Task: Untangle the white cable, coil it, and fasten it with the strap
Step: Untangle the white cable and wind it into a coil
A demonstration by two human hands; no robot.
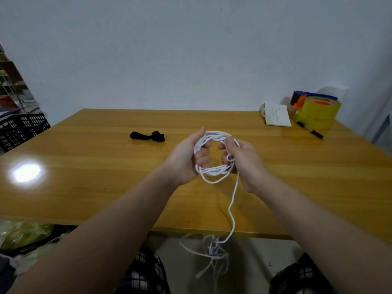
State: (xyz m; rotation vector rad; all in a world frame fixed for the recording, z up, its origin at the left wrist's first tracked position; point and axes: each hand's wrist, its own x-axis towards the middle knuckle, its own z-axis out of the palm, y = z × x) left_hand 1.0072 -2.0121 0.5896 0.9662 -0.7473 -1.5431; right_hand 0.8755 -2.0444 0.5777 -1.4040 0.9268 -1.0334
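Above the yellow table [89, 158] I hold the white cable [212, 169] as a loose coil: my left hand [186, 158] grips one side, my right hand [244, 160] pinches the other. Its free end trails over the near edge, tangled below. The black strap [147, 136] lies left, well apart.

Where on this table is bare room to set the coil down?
Widest bare wood: left half of the table, between the strap and the near edge. Also the right side nearer than the pen. Crowded: the far right corner, with notebook and tape rolls; the white cable trails over the near edge.
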